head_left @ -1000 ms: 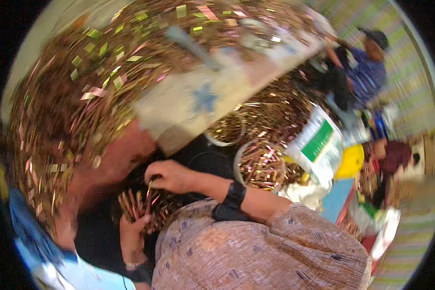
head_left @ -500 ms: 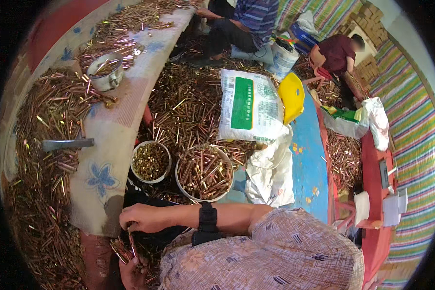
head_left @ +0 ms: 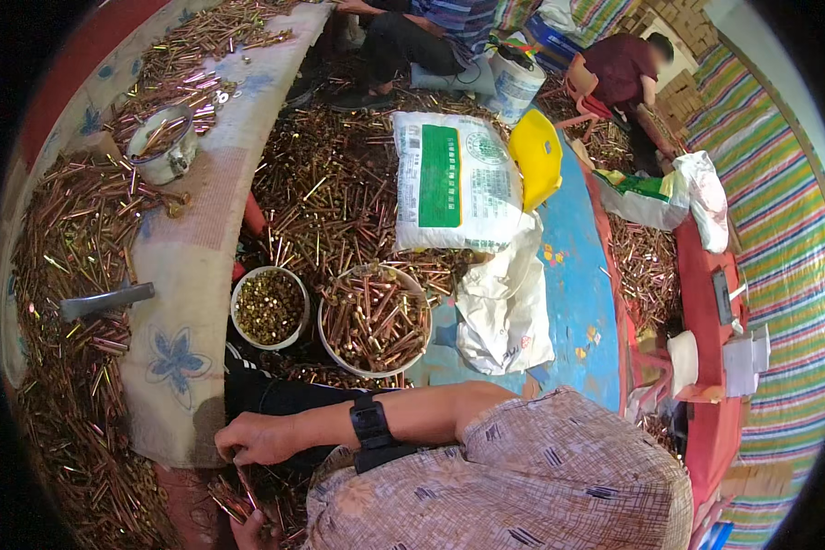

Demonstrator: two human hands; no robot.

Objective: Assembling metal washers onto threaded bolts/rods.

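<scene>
My right hand [head_left: 255,440] is closed in a pinch at the upper end of a coppery metal bolt [head_left: 246,482]. Below it, at the lower edge, my left hand [head_left: 251,532] is closed round several such bolts [head_left: 226,499], which stick out up and to the left. Part of the left hand is cut off by the picture's edge. Beyond my right forearm stand a white bucket of small brassy nuts [head_left: 269,308] and a larger white bucket heaped with bolts [head_left: 376,321].
Loose bolts [head_left: 73,403] pile along the patterned cloth [head_left: 179,312] at left, with a hammer [head_left: 108,301] and a metal pot [head_left: 162,147]. A white sack [head_left: 456,181], yellow stool [head_left: 534,160] and blue board [head_left: 573,293] lie ahead. Two people [head_left: 614,73] sit farther off.
The whole view has shifted, so the surroundings sit a little farther left and higher. Both hands stay close together at the bolts; the right still pinches at a bolt's upper end.
</scene>
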